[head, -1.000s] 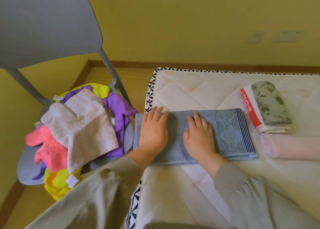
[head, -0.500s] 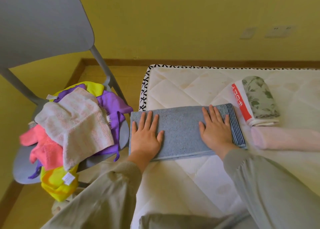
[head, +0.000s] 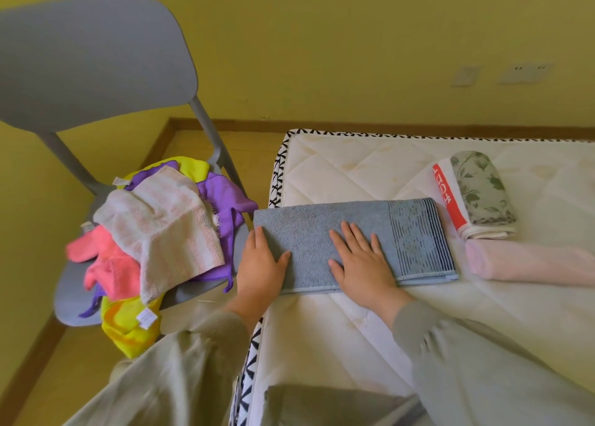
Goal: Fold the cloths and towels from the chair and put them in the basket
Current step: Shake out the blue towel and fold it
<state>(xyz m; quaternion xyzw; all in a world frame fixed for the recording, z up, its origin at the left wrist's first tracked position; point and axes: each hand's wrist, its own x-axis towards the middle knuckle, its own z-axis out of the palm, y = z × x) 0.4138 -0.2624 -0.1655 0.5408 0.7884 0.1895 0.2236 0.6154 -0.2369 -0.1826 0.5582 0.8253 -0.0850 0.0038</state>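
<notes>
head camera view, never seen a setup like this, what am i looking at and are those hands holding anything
There is no machine here: a person wears a wide-angle camera on the head, so you look forward and down at their own two hands. The left hand and right hand lie flat, fingers straight, pressing on a folded blue towel on a white quilted mattress. Neither grips anything. To the right sit a leaf-patterned cloth on a white towel with a red stripe, and a pink cloth beside them, all already folded. On the left, a grey chair holds a loose pile of cloths not yet folded. No basket is in view.
</notes>
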